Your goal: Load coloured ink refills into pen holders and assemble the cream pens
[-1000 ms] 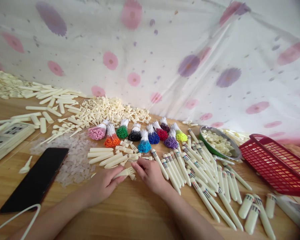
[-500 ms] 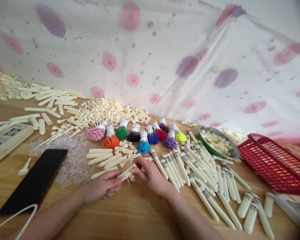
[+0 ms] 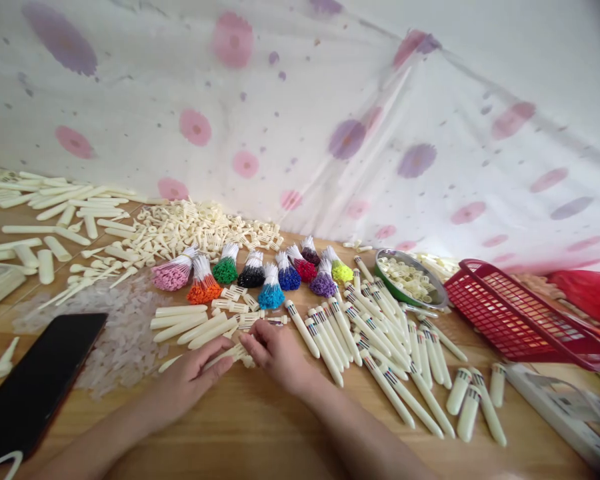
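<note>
My left hand (image 3: 183, 383) is closed, with a cream pen barrel (image 3: 220, 360) between thumb and fingers, pointing up to the right. At the barrel's slotted end my right hand (image 3: 275, 350) pinches with thumb and forefinger; what lies between those fingertips is hidden. Cream barrels (image 3: 207, 330) lie in a row just beyond my left hand. Slotted cream pieces (image 3: 230, 305) are scattered behind my fingers. Bundles of thin white refills with coloured ends, such as the light blue bundle (image 3: 271, 293) and the orange bundle (image 3: 204, 287), stand further back.
Many multicolour pens (image 3: 330, 340) lie to the right. A green-sided metal bowl (image 3: 380, 270) of cream parts and a red plastic basket (image 3: 505, 320) stand behind them. Left are a black phone (image 3: 45, 380), clear plastic bits (image 3: 115, 347) and a heap of cream parts (image 3: 195, 227).
The view has turned right, so things sit further left. My left hand has shifted along the barrel, its thumb and fingers now more stretched. My right hand stays at the slotted end.
</note>
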Motion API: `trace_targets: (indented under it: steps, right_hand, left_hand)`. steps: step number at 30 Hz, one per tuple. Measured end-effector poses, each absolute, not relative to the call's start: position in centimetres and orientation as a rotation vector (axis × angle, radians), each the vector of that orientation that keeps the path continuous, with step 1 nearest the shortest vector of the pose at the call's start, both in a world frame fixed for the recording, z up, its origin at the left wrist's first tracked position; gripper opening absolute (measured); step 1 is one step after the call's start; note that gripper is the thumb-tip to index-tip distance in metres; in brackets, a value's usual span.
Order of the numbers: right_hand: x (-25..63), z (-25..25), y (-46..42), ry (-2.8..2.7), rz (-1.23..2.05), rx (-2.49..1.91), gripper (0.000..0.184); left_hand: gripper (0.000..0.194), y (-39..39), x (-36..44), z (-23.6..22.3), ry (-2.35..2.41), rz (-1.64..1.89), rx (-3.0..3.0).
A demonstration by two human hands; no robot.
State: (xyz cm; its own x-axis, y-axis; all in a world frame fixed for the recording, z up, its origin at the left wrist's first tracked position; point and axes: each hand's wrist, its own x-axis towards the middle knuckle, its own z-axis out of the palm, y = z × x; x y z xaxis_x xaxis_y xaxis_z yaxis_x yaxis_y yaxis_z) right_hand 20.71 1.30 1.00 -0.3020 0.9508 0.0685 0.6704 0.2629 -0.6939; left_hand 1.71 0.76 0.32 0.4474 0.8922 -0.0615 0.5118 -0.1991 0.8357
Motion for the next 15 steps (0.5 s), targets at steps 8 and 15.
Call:
trace_targets:
  steps: [8,15]
  right_hand:
    - [21.2,1.9,1.0,-2.186,0.64,-1.071,0.024]
    - [20.9,1.9,0.6,-2.254,0.502,-0.86,0.024]
  left_hand:
    - [0.033,0.4,1.9,1.3,1.074,0.402,1.288]
    - [0.041,0.7,1.6,0.5,0.532,0.049,0.481]
